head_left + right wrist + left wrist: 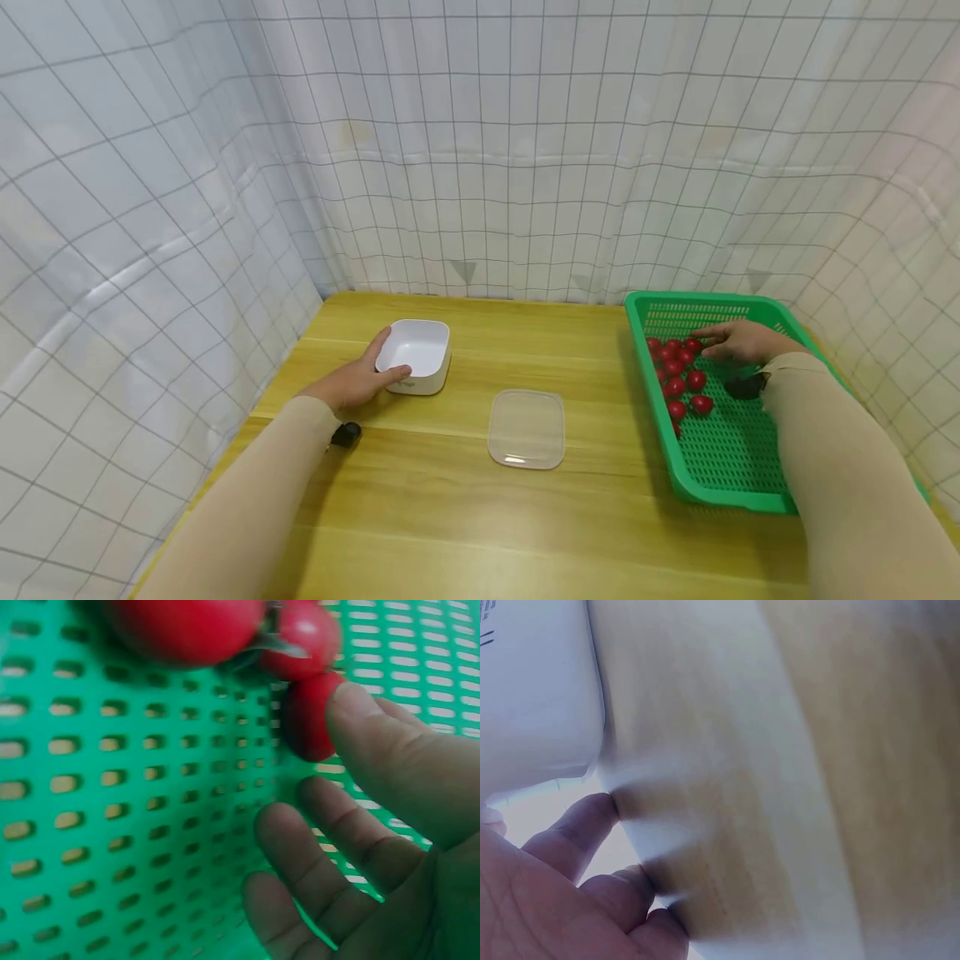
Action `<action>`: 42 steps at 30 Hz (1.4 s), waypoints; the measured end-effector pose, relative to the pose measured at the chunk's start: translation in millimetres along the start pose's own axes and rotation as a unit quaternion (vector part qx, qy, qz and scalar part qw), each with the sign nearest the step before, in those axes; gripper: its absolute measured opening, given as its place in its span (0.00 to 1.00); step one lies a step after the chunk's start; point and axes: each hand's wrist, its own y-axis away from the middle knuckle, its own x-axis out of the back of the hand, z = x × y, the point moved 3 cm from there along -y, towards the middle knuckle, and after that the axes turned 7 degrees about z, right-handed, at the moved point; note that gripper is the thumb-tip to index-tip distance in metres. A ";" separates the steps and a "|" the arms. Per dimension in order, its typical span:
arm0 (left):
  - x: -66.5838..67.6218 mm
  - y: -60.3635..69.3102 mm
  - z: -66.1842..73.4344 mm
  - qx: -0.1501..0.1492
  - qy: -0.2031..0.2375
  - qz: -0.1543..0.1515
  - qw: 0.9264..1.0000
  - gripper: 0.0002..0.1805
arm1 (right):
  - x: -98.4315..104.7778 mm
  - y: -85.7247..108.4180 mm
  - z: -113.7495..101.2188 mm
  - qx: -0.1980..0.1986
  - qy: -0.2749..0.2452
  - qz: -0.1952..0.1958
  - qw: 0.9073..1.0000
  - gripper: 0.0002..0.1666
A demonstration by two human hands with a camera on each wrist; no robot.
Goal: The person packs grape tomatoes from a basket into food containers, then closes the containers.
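Note:
In the head view my left hand (352,382) is spread around the near-left corner of a white square box (436,381). Its thumb lies along the near side and a finger along the left side. Other fingertips (600,806) touch the table beside the box in the left wrist view. My right hand (742,342) is inside a green basket (678,471), over small red tomatoes (674,387). Seen from the right wrist, the thumb meets the edge of one tomato (306,724); the index finger is mostly hidden behind the thumb, and the other fingers stand apart from it.
A clear square lid (527,429) lies flat on the wooden table (420,500) between box and basket. Several tomatoes are grouped along the basket's left side. A white gridded curtain (510,167) surrounds the table at the back and sides.

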 end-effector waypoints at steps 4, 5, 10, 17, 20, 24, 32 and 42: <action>-0.2 -0.1 1.2 -0.001 -0.002 -0.003 1.000 0.60 | -3.2 -4.1 1.6 -0.006 0.022 0.027 0.999 0.35; -0.2 -0.3 1.2 0.000 0.000 -0.003 1.000 0.59 | -3.5 -4.8 2.4 -0.008 0.025 0.033 0.999 0.35; 0.7 -0.9 1.4 0.001 0.000 -0.002 1.000 0.59 | -5.0 -6.4 7.0 -0.003 0.028 0.039 0.999 0.33; 2.4 -1.4 0.4 0.004 -0.001 -0.001 1.000 0.59 | -5.2 -11.9 14.8 -0.011 0.035 0.034 0.999 0.34; 3.4 -1.7 -0.5 0.004 -0.003 0.000 1.000 0.59 | -4.9 -13.1 13.1 -0.021 0.028 0.027 0.999 0.35; 3.4 -0.5 -0.6 0.010 -0.003 -0.004 1.000 0.59 | -5.9 -11.7 12.3 -0.036 0.030 0.011 0.999 0.38; 0.5 -1.5 0.7 0.011 -0.002 -0.001 1.000 0.60 | -10.8 -9.3 18.1 -0.039 0.056 0.008 0.998 0.40; 1.2 1.3 3.2 0.009 -0.006 -0.002 1.000 0.59 | -9.1 -9.7 15.5 -0.042 0.037 0.010 0.998 0.38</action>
